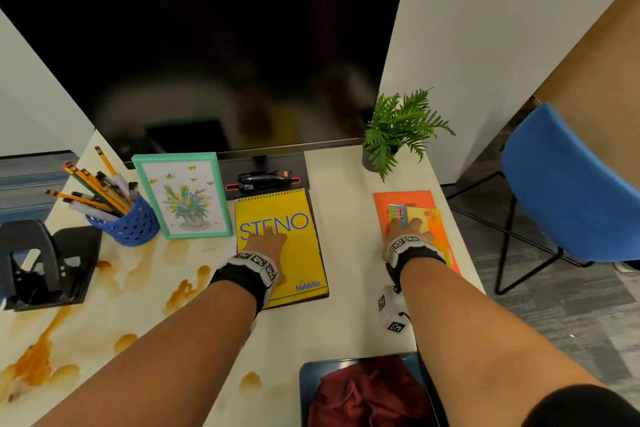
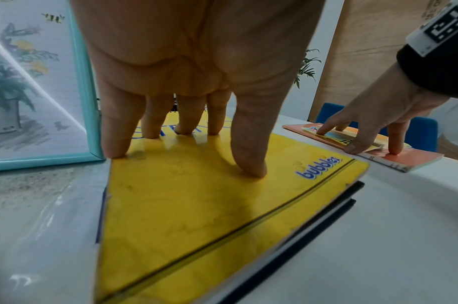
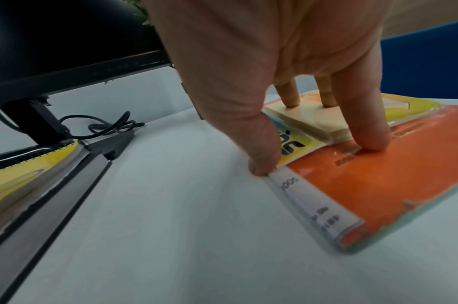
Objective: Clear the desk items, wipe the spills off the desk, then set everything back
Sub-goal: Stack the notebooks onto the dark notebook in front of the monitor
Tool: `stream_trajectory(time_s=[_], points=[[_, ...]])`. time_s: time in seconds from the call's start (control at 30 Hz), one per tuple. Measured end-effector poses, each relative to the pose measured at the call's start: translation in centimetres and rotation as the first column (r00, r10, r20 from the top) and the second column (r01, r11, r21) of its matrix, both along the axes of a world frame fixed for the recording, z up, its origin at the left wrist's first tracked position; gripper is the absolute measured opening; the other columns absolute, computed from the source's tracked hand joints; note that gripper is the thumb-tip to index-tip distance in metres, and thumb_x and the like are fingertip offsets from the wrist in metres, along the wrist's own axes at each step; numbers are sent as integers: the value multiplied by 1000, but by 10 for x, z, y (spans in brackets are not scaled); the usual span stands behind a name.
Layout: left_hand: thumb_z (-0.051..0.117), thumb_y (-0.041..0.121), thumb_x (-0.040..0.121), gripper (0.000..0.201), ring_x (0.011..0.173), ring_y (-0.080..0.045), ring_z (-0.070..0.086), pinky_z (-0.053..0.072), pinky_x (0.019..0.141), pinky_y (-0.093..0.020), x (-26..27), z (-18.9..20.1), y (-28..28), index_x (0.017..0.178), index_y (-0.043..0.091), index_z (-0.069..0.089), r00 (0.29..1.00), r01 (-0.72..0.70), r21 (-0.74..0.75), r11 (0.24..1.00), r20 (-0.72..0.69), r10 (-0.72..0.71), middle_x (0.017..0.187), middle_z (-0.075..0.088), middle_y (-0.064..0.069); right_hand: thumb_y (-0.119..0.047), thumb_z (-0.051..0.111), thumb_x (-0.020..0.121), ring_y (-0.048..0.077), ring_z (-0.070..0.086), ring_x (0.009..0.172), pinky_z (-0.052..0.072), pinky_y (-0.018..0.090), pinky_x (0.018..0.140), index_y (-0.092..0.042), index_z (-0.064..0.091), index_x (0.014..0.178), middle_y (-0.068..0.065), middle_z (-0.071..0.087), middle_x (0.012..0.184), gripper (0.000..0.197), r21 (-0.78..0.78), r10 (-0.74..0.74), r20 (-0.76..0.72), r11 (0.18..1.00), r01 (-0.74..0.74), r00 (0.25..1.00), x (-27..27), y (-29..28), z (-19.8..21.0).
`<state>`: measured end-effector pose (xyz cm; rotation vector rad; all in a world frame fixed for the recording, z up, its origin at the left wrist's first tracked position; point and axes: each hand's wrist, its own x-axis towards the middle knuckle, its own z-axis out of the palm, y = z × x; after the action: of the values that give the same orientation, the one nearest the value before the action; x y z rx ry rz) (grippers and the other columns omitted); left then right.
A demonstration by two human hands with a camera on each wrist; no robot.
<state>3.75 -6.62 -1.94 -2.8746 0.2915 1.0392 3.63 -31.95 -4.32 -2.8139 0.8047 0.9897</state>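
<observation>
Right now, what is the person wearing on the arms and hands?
Both forearms are bare, no sleeves or gloves. The left hand and right hand each have a black wrist strap carrying a white band printed with square black-and-white marker codes. A small white tagged block with a thin cable hangs beneath the right wrist.

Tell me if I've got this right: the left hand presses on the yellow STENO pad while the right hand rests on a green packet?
Not quite. The right hand rests on an orange packet, not a green one, as the right wrist view shows. The left hand does press the yellow STENO pad.

Right hand (image 3: 287, 61) fingertips on sticky notes (image 3: 313, 117), orange pack (image 3: 373, 176).
</observation>
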Motion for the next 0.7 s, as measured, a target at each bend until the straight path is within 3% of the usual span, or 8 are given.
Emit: stream_trajectory(time_s=[0.23, 0.37, 0.43, 0.6, 0.7], points=[[74, 39, 77, 93, 143, -36, 21, 28, 115, -45, 1, -6, 3, 150, 21, 18, 1000, -6, -10, 1000, 2, 6, 158, 11, -10, -18, 60, 86, 48, 10, 141, 30, 65, 104, -27, 2, 153, 13, -6, 157, 89, -19, -6, -27, 1000, 5, 1000, -1, -14, 0], [74, 43, 75, 96, 143, -36, 20, 31, 114, -44, 1, -10, 7, 150, 24, 17, 1000, -2, -3, 1000, 9, 2, 159, 8, -7, -26, 58, 90, 48, -7, 143, 23, 74, 103, -29, -2, 153, 9, -17, 158, 87, -56, -8, -45, 998, 6, 999, 2, -1, 1], [75, 42, 74, 95, 144, -33, 20, 31, 115, -42, 1, -11, 10, 150, 26, 20, 999, -21, -14, 1000, 23, 22, 159, 10, -7, -28, 55, 89, 42, -4, 145, 22, 72, 103, -28, 11, 151, 9, -5, 158, 76, -24, 61, 24, 998, -61, 998, 6, 12, 4], [68, 16, 81, 83, 137, -32, 31, 37, 109, -38, 0, -10, 22, 149, 24, 22, 964, -238, -70, 969, 101, 244, 151, 20, -10, -36, 53, 93, 31, 43, 132, 38, 40, 108, -15, 44, 139, 10, 43, 144, 52, 295, 249, 128, 915, -276, 960, 19, 62, 10], [66, 16, 83, 83, 131, -34, 41, 42, 104, -37, -1, -8, 32, 150, 14, 15, 908, -402, -100, 910, 87, 410, 147, 29, -15, -35, 52, 95, 30, 63, 108, 49, 31, 87, -7, 65, 104, 11, 65, 112, 32, 397, 246, 137, 874, -281, 959, 18, 91, 8]])
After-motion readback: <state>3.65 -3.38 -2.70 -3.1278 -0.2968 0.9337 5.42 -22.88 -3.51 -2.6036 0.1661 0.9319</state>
